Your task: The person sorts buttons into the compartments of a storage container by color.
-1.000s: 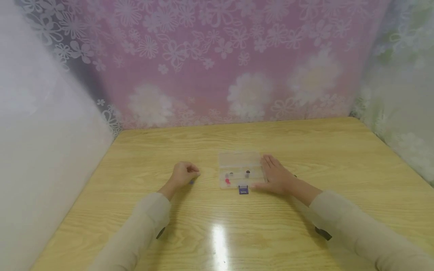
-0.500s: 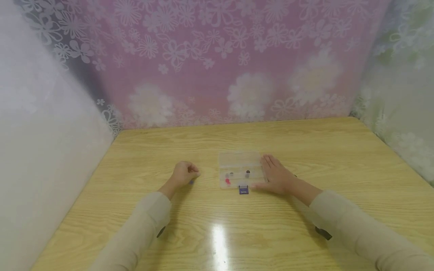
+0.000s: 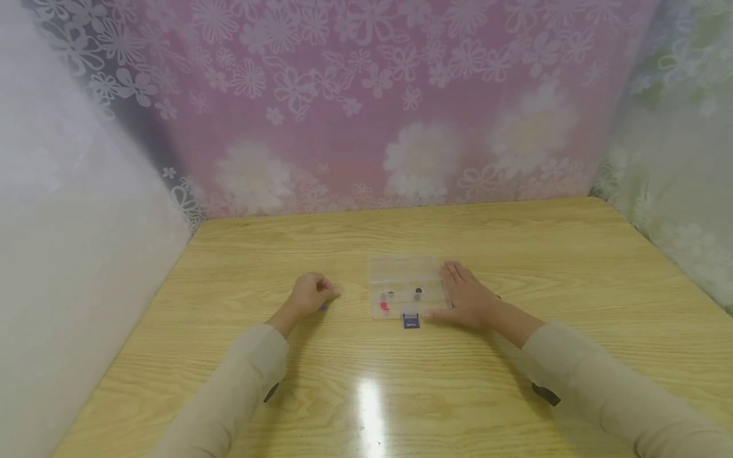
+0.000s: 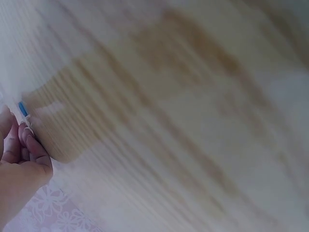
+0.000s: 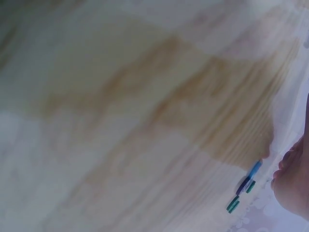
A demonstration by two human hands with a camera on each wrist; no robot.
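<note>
Left hand: the left hand [image 3: 310, 294] rests on the counter [image 3: 366, 394] with fingers curled in, pinching a small blue piece [image 3: 324, 308] at the fingertips (the left wrist view shows the same blue sliver [image 4: 22, 108] against the finger ends).
Right hand: the right hand [image 3: 466, 297] lies flat, fingers straight, its palm on the counter and its fingers touching the right end of the clear plastic box [image 3: 405, 286]; it grips nothing.
Box: one, shallow and see-through, lying between the two hands, well apart from the left hand and closer to the right.
Box contents: one red piece [image 3: 384, 306] at the near left, and two dark pieces, one [image 3: 391, 294] left of middle and one [image 3: 418, 292] right of middle; what they are is too small to tell.
Blue card: one small blue card [image 3: 410, 321] lies on the counter just at the near edge of the box, left of the right thumb.
Right wrist view: blurred; a few small blue and green pieces [image 5: 245, 186] show beside the hand's edge.
Way between: bare counter separates the left hand from the box.
Surroundings: flowered pink cloth [image 3: 366, 108] hangs at the far side.
</note>
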